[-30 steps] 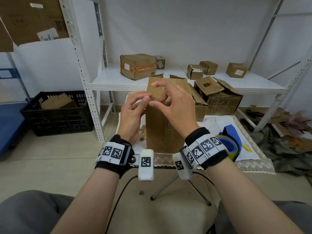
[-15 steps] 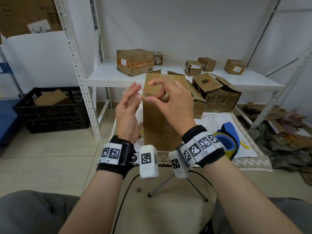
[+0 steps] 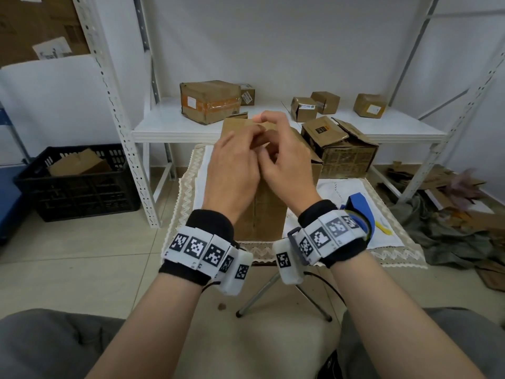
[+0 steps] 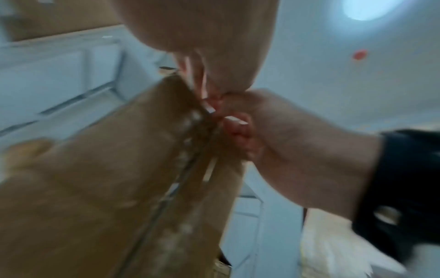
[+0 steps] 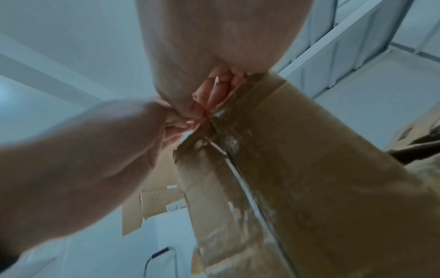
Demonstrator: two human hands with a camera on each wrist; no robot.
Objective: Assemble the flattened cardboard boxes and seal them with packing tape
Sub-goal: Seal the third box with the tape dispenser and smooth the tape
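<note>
You had a black plastic crate (image 3: 79, 184) on the tiled floor to the left of the white metal shelving (image 3: 273, 129), a lace-edged white cloth (image 3: 382, 242) covering the small table, and crumpled fabric (image 3: 451, 231) heaped at right.

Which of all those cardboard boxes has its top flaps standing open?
The printed box on the floor right of the hands: its flaps stick up, while the shelf boxes are taped shut.

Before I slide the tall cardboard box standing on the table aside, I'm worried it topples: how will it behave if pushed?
The tall cardboard box stands on its narrow end, so a push near the top would probably tip it. Its flaps look open, so it is likely light and slides easily on the white cloth. Both hands at its top edge may steady it.
</note>
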